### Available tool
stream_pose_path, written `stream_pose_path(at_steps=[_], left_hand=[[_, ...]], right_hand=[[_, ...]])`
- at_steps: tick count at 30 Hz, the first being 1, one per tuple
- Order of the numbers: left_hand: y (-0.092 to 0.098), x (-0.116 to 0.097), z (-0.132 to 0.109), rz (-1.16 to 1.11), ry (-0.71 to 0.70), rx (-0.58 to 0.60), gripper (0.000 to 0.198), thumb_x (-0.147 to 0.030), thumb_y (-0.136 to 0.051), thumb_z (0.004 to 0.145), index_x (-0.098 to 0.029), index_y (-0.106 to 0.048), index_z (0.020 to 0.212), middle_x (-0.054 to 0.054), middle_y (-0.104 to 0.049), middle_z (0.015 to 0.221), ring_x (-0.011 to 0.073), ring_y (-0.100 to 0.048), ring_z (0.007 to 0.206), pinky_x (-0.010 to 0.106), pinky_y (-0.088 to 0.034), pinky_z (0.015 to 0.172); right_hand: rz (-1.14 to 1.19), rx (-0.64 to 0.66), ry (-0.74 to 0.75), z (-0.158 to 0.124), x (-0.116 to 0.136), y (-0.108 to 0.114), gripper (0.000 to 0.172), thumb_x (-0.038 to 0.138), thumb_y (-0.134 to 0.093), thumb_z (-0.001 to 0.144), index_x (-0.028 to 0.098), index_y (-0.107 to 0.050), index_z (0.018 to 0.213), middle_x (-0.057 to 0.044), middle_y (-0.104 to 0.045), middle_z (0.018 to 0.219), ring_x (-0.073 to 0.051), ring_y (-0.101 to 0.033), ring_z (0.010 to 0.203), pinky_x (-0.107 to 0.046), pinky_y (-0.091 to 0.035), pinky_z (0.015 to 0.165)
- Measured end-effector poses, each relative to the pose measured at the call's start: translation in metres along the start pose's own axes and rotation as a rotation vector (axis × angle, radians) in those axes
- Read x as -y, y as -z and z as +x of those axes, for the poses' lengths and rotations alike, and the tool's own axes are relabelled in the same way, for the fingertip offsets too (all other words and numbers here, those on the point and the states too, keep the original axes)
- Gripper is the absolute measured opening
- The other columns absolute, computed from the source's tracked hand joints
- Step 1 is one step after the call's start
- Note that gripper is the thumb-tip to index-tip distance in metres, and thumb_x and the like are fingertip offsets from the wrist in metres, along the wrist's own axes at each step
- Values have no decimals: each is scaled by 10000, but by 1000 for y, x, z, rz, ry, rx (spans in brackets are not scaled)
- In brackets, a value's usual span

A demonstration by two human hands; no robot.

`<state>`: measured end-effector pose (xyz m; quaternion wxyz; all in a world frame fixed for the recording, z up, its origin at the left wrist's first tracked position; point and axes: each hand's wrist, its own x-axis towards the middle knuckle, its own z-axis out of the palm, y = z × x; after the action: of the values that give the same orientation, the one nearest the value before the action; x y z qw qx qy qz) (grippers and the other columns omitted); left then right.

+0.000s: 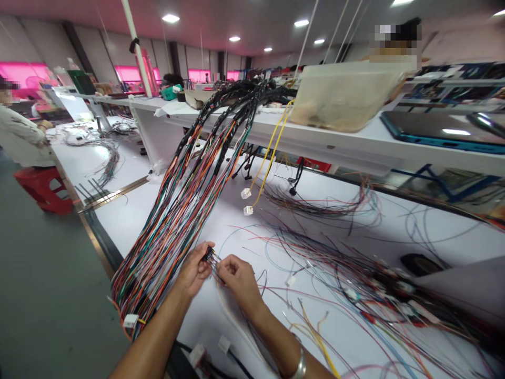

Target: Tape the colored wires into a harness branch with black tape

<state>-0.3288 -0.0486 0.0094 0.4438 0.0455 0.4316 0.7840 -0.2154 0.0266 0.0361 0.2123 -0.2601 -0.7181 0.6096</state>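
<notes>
Near the middle of the white table, my left hand (pixel 196 271) holds a small black connector (pixel 208 253) between thumb and fingers. Just to its right, my right hand (pixel 238 275) pinches thin wires (pixel 215 261) that run to the connector. Whether each wire sits inside the connector is too small to tell. A thick bundle of multicoloured wires (pixel 185 200) hangs from the shelf and spreads over the table to the left of my hands. Beyond them, two white connectors (pixel 248 210) dangle on yellow wires (pixel 272 152).
Loose wires (pixel 315 268) lie across the table at right. A white connector (pixel 131 320) rests at the bundle's lower end. On the raised shelf (pixel 339 145) stand a translucent bin (pixel 343 95) and a dark tablet-like device (pixel 437 129). Other people are at far left and behind the bin.
</notes>
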Motion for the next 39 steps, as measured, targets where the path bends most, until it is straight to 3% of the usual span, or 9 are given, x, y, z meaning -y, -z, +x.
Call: stream_pose_path(at_steps=[39], left_hand=[[-1,-1,-1,-20,17,0,417,-389,-800,633,-116,-631,899,-99,-413,508,-14,-239,340,101,-174,309]], right_hand=[[68,9,-13,2,-9,-2,161,269,-541,752,175,-534,622,28,-520,535,-104,-442,496,-207,-350,480]])
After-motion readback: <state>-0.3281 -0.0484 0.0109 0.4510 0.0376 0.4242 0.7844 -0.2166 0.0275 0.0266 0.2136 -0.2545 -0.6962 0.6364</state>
